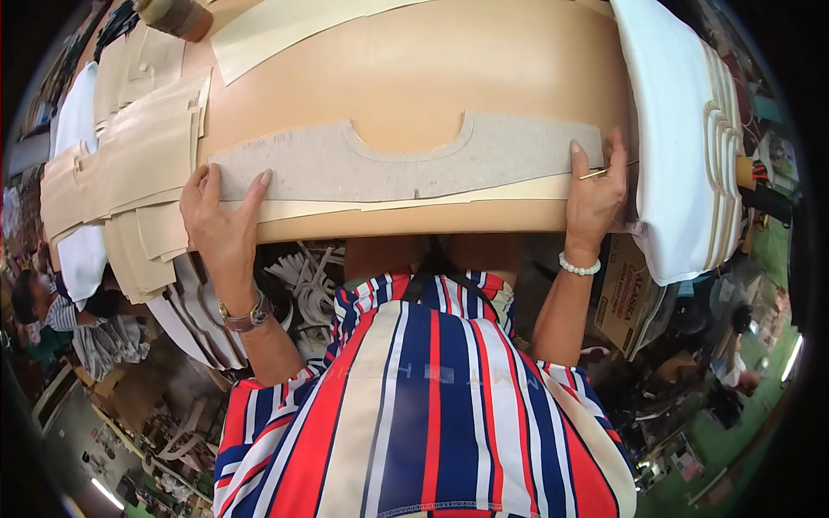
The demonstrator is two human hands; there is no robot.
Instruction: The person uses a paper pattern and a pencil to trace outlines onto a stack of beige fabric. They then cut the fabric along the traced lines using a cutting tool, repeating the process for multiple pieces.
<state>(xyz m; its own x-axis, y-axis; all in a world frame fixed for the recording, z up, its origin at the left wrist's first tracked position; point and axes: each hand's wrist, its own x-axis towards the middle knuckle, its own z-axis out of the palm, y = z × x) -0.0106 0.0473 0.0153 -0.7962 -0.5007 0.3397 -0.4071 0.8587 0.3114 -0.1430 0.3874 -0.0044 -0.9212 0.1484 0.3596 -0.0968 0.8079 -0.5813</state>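
Note:
A long grey card template (311, 164) with a U-shaped notch in its far edge lies flat near the front edge of the tan work surface. A cream sheet (518, 187) shows from under its near edge. My left hand (223, 203) holds the template's left end, thumb on top and fingers curled at the corner. My right hand (598, 190) is at the right end, its thumb pressing on the card. A thin gold-coloured pen-like tool (594, 173) sits between its fingers; the tool's exact kind is unclear.
Stacked cream cut pieces (147, 164) lie on the left, and a thick pile of white padded pieces (682, 147) hangs over the right edge. Another cream sheet (259, 43) and a brown roll-like object (173, 15) are farther back. A cardboard box (623, 298) stands below right.

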